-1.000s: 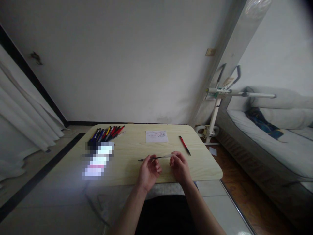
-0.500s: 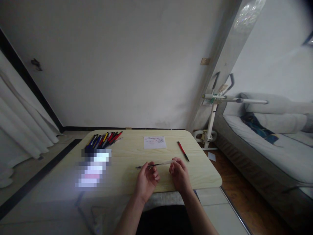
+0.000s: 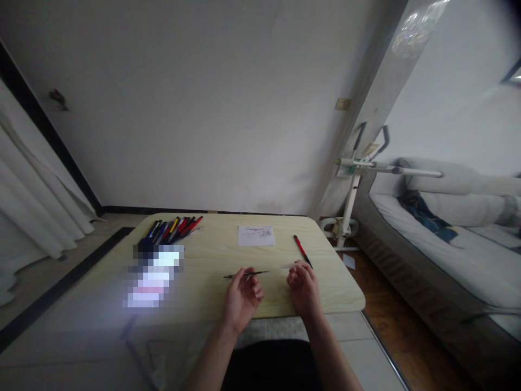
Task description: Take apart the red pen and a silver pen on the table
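Note:
My left hand pinches a thin dark pen refill that points left over the wooden table. My right hand is closed on a pale clear sleeve, now pulled off the refill's right end. A small gap lies between the two pieces. A red pen lies on the table just beyond my right hand.
A row of several coloured pens lies at the table's far left, with a blurred packet in front of it. A white paper slip sits at the far middle. An exercise machine and a sofa stand to the right.
The pale sleeve has come off the dark refill; my right hand drew it to the right while my left kept the refill. The camera tilted slightly.

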A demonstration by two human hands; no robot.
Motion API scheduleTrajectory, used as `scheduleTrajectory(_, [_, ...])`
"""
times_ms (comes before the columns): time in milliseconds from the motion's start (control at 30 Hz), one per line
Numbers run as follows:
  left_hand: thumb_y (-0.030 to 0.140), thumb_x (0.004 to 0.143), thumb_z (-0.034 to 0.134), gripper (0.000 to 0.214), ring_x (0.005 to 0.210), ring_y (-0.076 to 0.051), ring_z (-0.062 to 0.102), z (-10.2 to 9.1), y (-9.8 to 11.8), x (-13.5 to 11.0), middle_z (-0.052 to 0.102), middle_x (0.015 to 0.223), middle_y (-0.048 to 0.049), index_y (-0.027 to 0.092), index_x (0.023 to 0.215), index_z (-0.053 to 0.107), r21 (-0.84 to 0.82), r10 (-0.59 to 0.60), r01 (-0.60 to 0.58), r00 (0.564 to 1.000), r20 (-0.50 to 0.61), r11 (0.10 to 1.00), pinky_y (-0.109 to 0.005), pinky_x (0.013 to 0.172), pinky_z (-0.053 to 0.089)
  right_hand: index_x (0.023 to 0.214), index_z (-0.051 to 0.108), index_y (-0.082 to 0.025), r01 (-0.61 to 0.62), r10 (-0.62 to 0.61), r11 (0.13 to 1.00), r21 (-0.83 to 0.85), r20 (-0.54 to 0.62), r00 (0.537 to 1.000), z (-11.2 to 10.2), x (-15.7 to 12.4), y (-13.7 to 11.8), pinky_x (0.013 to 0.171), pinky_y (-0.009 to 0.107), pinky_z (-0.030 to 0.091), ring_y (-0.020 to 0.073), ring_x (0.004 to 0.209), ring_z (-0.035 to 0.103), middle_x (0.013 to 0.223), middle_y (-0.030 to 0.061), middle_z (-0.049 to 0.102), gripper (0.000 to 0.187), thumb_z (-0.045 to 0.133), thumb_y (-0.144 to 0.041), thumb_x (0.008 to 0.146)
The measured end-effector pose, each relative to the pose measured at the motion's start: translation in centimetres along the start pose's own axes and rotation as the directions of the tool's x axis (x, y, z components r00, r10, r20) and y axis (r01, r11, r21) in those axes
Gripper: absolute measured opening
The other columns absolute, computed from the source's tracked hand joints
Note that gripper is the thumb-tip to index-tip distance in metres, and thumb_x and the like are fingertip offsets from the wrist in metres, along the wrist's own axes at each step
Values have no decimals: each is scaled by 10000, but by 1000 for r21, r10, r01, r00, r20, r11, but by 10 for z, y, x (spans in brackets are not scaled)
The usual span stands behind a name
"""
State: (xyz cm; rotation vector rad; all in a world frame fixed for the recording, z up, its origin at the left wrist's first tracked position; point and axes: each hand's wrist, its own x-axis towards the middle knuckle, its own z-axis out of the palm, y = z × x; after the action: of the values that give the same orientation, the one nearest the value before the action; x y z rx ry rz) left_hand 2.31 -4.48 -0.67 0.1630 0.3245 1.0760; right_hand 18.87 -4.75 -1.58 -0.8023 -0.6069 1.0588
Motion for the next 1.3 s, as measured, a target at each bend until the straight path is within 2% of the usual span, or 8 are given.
scheduleTrajectory(100, [267, 814, 505, 175, 506, -73, 434, 0, -1, -1, 497, 616, 3, 132, 848, 611, -12, -11, 11, 1000, 26, 1000, -212, 469, 330, 775, 498, -195, 97, -98, 975, -199, 6, 995, -9, 6, -10, 422, 192, 348, 64, 436, 454, 675, -9, 604, 181, 629, -301, 709])
scheduleTrajectory(233, [288, 818, 500, 223, 489, -67, 424, 3, -3, -2, 489, 600, 8, 116, 905, 612, 24, -22, 21, 997, 70, 999, -212, 469, 328, 818, 497, -187, 170, -171, 853, -494, 44, 984, -19, 17, -20, 476, 238, 400, 124, 526, 545, 780, 52, 650, 236, 623, -351, 703])
scheduleTrajectory(300, [303, 815, 503, 244, 474, -64, 418, 4, -3, -2, 491, 587, 9, 108, 914, 612, 56, -21, 16, 997, 76, 998, -212, 462, 324, 815, 528, -184, 219, -246, 712, -667, 55, 968, -21, 23, -23, 507, 259, 409, 149, 559, 555, 735, 49, 640, 228, 613, -362, 700])
scheduleTrajectory(433, [332, 800, 518, 268, 450, -64, 425, 6, -3, 1, 497, 557, 13, 99, 891, 614, 104, 3, -8, 999, 50, 995, -208, 443, 320, 761, 594, -191, 335, -412, 298, -894, 196, 890, -22, 30, -25, 571, 287, 399, 156, 574, 507, 677, 32, 598, 166, 581, -349, 709])
scheduleTrajectory(567, [366, 778, 539, 289, 430, -73, 448, 5, 0, 5, 518, 538, 10, 95, 854, 606, 165, 44, -39, 999, -22, 985, -207, 423, 331, 790, 606, -192, 365, -412, 108, -925, 292, 863, -22, 32, -22, 606, 288, 393, 162, 615, 500, 765, 53, 614, 146, 529, -304, 739])
scheduleTrajectory(800, [433, 725, 587, 324, 417, -81, 480, 7, 11, 9, 536, 532, 11, 135, 628, 503, 287, 153, -99, 972, -175, 953, -200, 407, 352, 795, 602, -185, 293, -337, -34, -955, 287, 897, -24, 30, -17, 640, 275, 380, 179, 696, 543, 760, 49, 623, 138, 497, -255, 740])
scheduleTrajectory(1100, [510, 697, 580, 429, 374, -66, 405, 7, 18, 10, 421, 431, 53, 173, 522, 381, 386, 244, -187, 964, -103, 903, -191, 395, 301, 747, 574, -205, 187, -310, -145, -972, 224, 924, -21, 28, -15, 542, 260, 318, 167, 633, 543, 703, 32, 610, 71, 543, -262, 718])
scheduleTrajectory(1300, [516, 714, 560, 426, 383, -68, 406, 5, 17, 6, 426, 438, 48, 171, 525, 396, 408, 252, -207, 966, -59, 889, -197, 411, 306, 785, 568, -207, 182, -297, -139, -973, 217, 930, -23, 30, -14, 518, 254, 297, 157, 595, 525, 681, 19, 587, 104, 545, -287, 723])
